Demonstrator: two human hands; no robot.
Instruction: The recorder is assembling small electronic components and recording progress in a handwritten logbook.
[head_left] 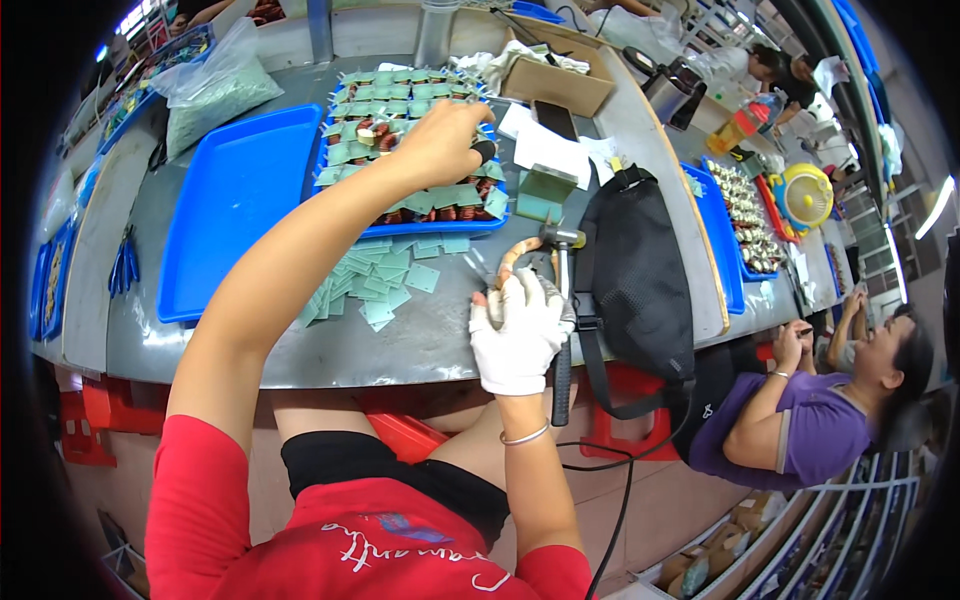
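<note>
My bare left hand [447,145] reaches over a blue tray [375,230] packed with dark red coils [468,213] and pale green square plates [422,276]. Its fingers curl downward, with a black piece at the thumb; the fingertips and whatever they grip are hidden. My right hand [520,325], in a white glove with bare tips, lies on the table's front part, thumb apart from the fingers. Just beyond its fingers is a tan, curved ring-like piece [515,255]. Beside it lies a hammer [562,290] with a black handle. Loose green plates are heaped before the tray.
An empty blue tray [235,215] is at left, with blue-handled pliers [124,262] beyond it. At right lie a black bag [635,270], papers [550,150], a phone [555,120] and a cardboard box [565,75]. A co-worker in purple [800,420] sits farther right.
</note>
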